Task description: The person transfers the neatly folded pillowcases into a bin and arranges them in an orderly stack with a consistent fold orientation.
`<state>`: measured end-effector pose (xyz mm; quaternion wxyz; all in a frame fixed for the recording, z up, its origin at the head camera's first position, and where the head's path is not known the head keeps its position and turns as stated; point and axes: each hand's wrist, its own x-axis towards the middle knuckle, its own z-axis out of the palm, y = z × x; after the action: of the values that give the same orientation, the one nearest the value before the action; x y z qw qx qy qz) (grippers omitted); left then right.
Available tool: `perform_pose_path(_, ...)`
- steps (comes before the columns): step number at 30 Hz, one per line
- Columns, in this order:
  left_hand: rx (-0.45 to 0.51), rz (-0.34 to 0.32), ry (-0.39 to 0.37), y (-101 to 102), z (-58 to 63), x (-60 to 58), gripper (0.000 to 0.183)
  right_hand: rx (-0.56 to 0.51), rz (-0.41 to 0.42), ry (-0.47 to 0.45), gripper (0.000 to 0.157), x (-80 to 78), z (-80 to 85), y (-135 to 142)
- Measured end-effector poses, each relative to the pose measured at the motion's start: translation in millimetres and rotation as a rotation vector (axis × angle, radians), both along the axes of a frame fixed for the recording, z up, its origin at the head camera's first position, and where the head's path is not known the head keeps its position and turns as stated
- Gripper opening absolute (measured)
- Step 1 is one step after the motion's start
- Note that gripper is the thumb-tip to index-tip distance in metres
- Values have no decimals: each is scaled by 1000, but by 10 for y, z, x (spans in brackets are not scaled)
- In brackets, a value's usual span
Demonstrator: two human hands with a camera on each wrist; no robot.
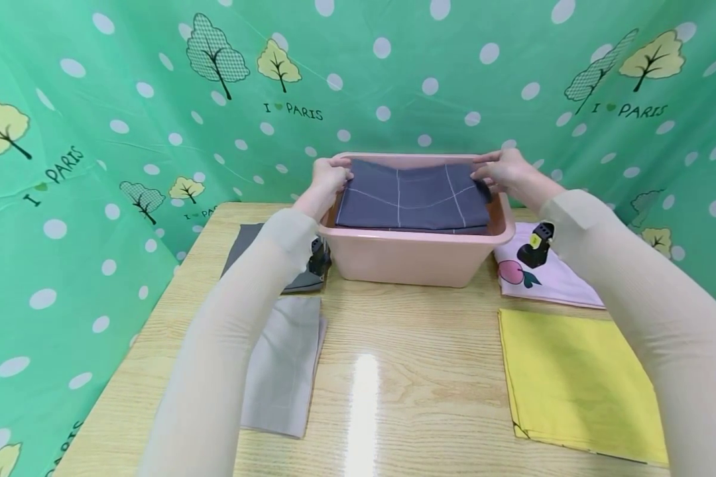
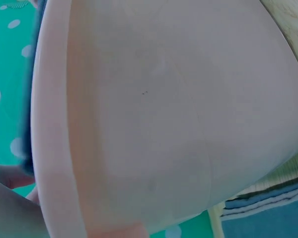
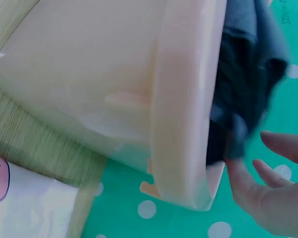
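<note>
A folded dark grey cloth (image 1: 412, 199) with thin white grid lines lies across the top of a pink plastic basin (image 1: 402, 258). Its far edge sags between two raised corners. My left hand (image 1: 329, 175) pinches the far left corner beside the rim. At the far right corner, my right hand (image 1: 504, 171) holds the cloth between its fingertips, with other fingers spread away. In the right wrist view, dark fabric (image 3: 248, 64) hangs outside the rim down to the fingertips. The basin wall (image 2: 164, 109) fills most of the left wrist view, hiding much of the left grip.
To the left of the basin lie a folded dark grey cloth (image 1: 301, 281) and a light grey one (image 1: 283, 371). On the right are a white cloth with a peach print (image 1: 549, 278) and a yellow cloth (image 1: 573, 384). A green polka-dot curtain (image 1: 394, 86) hangs behind the wooden table (image 1: 417, 371).
</note>
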<state>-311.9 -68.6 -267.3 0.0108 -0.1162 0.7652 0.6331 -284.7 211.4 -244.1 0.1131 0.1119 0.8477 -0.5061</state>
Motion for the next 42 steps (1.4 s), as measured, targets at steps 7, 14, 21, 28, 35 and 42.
perform_pose_path(7,-25,-70,96,9,83,98,33,52,96,79,49,102,54,1)
perform_pose_path(14,-40,-183,170,97,177,285,30,178,242,193,44,314,102,6)
perform_pose_path(21,-67,-293,266,173,205,512,29,175,309,286,40,514,122,61)
perform_pose_path(28,-54,-382,304,265,188,679,31,206,317,336,37,676,105,156)
perform_pose_path(35,-83,-405,359,346,165,827,28,333,357,371,36,878,77,267)
perform_pose_path(42,-45,-474,435,415,114,956,26,372,368,397,36,1097,44,372)
